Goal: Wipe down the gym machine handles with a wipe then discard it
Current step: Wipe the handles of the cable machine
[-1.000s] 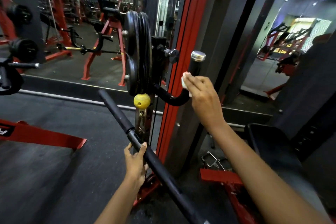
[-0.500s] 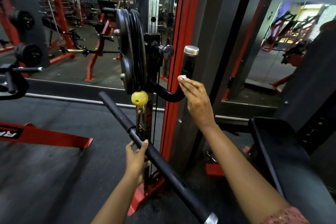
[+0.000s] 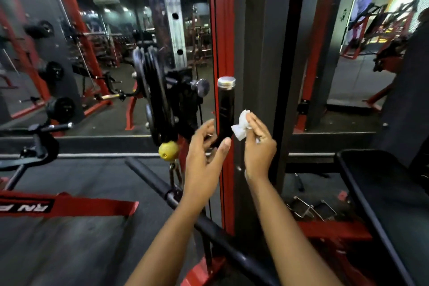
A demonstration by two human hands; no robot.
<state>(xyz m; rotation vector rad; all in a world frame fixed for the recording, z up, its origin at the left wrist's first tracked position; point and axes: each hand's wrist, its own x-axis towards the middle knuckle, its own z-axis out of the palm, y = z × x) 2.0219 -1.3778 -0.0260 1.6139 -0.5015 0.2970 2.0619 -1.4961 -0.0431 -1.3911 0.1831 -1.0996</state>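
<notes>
1. Several round black weight plates (image 3: 60,109) sit on pegs of a rack at the far left. Below them a flat red steel frame piece (image 3: 69,206) with white letters lies on the dark floor.
2. Further right, a stack of large black weight plates (image 3: 151,90) hangs on the machine's carriage. A small yellow ball (image 3: 168,151) sits on the cable just under it.
3. A long straight black bar (image 3: 148,176) runs diagonally from below the ball toward the lower right, passing behind the left forearm.
4. The left hand (image 3: 204,146) is raised with its fingers spread and relaxed, grasping nothing. Its fingertips lie in front of the handle's lower bend, and I cannot tell whether they touch it.
5. The upright black machine handle with a chrome cap (image 3: 226,104) stands in front of the tall red and black column (image 3: 253,30).
6. The crumpled white wipe (image 3: 241,126) is just to the right of the handle's lower part. Contact between the two is unclear.
7. The right hand (image 3: 258,144) pinches the wipe between its thumb and curled fingers.
8. Some chrome wire clips (image 3: 311,210) lie on the floor near the column, and a black padded seat (image 3: 383,193) fills the right side.
</notes>
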